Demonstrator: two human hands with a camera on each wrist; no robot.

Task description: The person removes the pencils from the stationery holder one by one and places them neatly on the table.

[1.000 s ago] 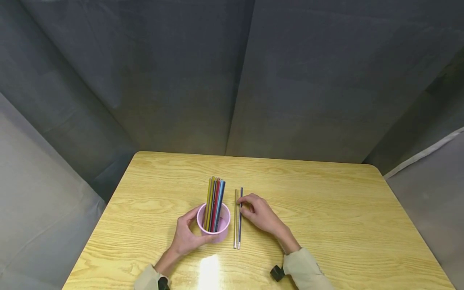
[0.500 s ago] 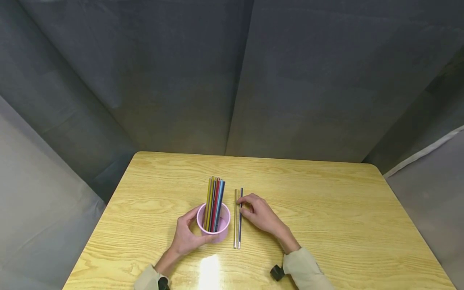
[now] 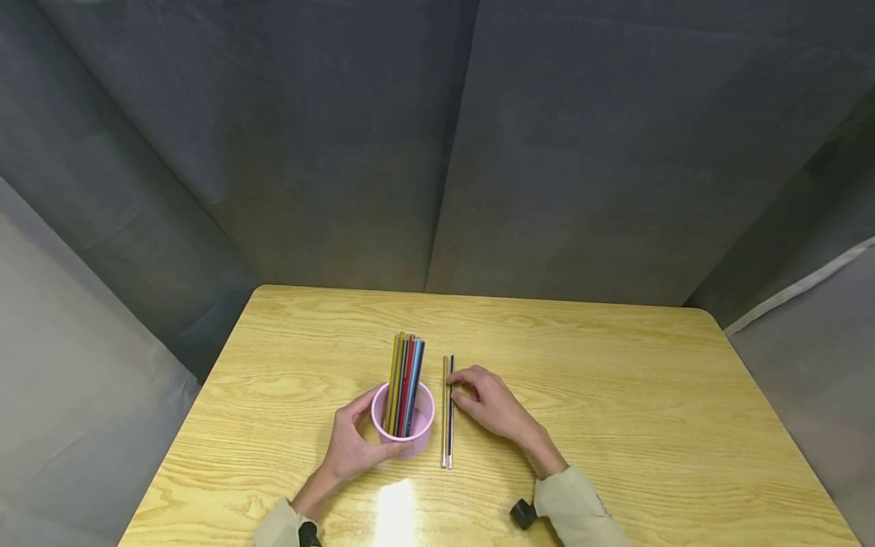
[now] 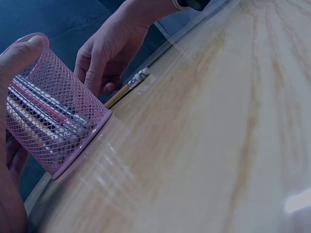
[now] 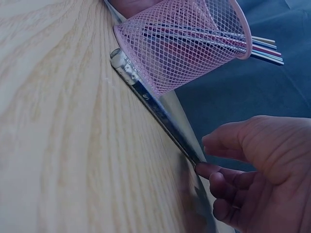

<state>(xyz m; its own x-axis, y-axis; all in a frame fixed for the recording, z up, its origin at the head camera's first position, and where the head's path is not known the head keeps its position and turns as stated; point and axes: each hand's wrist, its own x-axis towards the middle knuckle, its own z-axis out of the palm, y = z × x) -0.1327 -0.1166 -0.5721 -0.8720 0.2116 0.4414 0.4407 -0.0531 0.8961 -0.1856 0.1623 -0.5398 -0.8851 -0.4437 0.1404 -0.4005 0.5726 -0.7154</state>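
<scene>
A pink mesh pencil cup (image 3: 423, 441) stands on the table, with several coloured pencils (image 3: 409, 384) leaning inside it. My left hand (image 3: 352, 448) grips the cup from its left, thumb across the near side. To the right of the cup, a gold-brown pencil (image 3: 444, 425) and a dark blue pencil (image 3: 451, 437) lie almost parallel, their white eraser ends towards me. At the dark blue pencil are the thumb and curled forefinger of my right hand (image 3: 488, 403). In the right wrist view a fingertip touches that dark blue pencil (image 5: 167, 121) and hides its far part.
The wood-grain table (image 3: 615, 395) extends to both sides and behind the cup. Dark grey curtains (image 3: 328, 152) stand along its back edge, with paler cloth at both sides. Light glares on the tabletop near the front.
The dark blue pencil has shifted slightly left, closer to the gold-brown one, under my right fingers. My left hand and the cup have stayed in place.
</scene>
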